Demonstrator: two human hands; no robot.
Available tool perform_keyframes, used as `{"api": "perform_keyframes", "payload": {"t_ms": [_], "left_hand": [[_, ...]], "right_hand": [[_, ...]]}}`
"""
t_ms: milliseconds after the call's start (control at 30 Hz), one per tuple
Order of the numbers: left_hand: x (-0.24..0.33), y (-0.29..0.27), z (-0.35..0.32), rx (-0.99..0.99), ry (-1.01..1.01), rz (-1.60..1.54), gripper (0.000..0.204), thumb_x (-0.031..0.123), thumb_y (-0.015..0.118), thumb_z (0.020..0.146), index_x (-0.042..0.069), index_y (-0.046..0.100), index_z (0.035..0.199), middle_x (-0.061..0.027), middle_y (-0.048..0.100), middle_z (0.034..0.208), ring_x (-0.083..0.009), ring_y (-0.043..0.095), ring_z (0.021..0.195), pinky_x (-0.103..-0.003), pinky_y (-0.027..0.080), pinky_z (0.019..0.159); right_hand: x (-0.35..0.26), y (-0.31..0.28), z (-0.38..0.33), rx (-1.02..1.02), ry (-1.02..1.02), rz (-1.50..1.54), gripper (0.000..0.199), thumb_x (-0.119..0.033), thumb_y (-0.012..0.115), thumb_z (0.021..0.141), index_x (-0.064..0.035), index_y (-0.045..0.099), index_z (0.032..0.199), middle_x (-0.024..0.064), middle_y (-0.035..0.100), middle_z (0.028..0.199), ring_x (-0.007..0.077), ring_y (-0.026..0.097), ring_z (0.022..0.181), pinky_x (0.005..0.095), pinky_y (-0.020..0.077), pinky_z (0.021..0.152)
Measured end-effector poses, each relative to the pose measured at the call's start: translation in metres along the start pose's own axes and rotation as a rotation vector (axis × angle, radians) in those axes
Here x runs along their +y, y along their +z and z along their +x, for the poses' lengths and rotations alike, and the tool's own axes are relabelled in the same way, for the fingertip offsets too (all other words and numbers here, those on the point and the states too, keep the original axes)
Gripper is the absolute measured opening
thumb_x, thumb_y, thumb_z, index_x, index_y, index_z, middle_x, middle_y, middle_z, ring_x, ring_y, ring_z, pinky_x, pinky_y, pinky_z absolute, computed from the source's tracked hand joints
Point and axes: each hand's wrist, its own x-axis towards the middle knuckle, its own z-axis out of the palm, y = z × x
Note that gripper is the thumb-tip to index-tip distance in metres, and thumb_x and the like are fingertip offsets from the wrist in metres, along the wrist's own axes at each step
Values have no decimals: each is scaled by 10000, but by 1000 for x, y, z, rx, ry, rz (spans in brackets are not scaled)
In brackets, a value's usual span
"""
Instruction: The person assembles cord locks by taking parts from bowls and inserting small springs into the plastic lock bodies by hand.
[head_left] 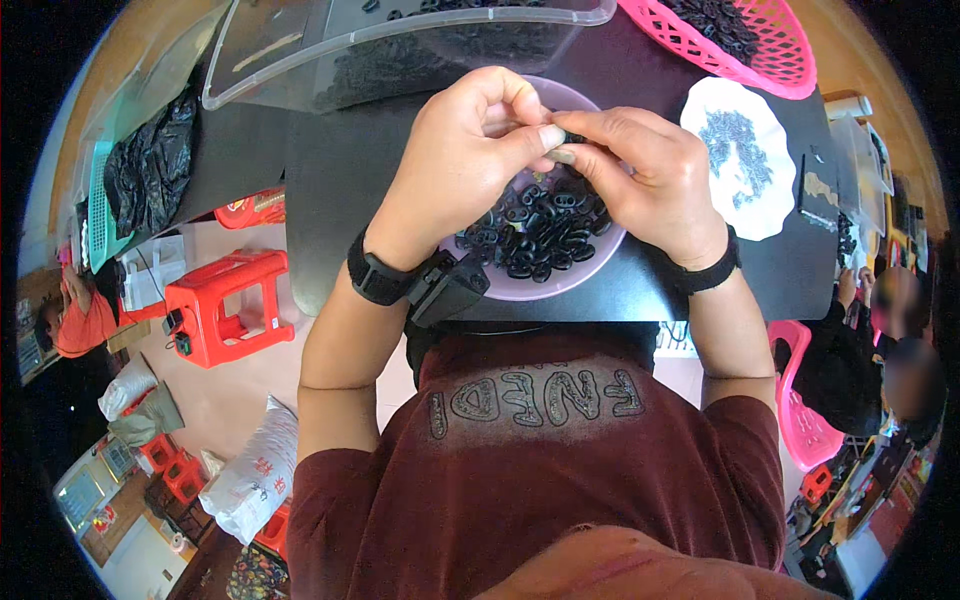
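One clear tub (400, 78) stands on the far left of my worktop (340, 200), black pieces inside. Next comes my left hand (465, 145), thumb and index finger drawn together; whether they grip anything, I cannot tell. Below is a lilac bowl (612, 252) with a heap of black pieces (540, 228). Above it, just beside my left fingertips, a small dark piece (574, 138), mostly hidden, sits pinched in the fingers of my right hand (650, 165). I judge the step to be fingertip work on this single piece; the next move likely calls for a steady right pinch and precise left fingers. Farther right are a white scalloped plate (762, 218) of tiny dark bits and, beyond, a pink basket (790, 62).
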Motion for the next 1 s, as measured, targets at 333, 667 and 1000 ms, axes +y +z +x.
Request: {"api": "perform_keyframes", "payload": {"t_ms": [333,667,1000], "left_hand": [[8,0,1,97,-42,-30,206,103,638,895,-9,543,1039,-120,665,937,-154,646,767,-259,528,701],[11,1,1,93,-51,-10,204,88,626,903,-19,544,1055,-125,656,968,-153,640,797,-261,531,712],[10,3,2,60,-61,34,169,96,639,897,-10,574,1011,-80,645,926,-124,622,776,-245,528,691]], "right_hand": [[22,-66,15,260,417,27,280,-101,693,853,-3,667,1113,11,671,853,60,599,738,186,473,678],[49,-151,-21,221,563,-133,206,-134,663,878,-13,685,1043,4,671,841,63,604,735,200,477,668],[69,-136,-46,-459,383,-667,155,-118,566,793,-24,674,853,169,659,797,347,642,745,403,514,670]]}}
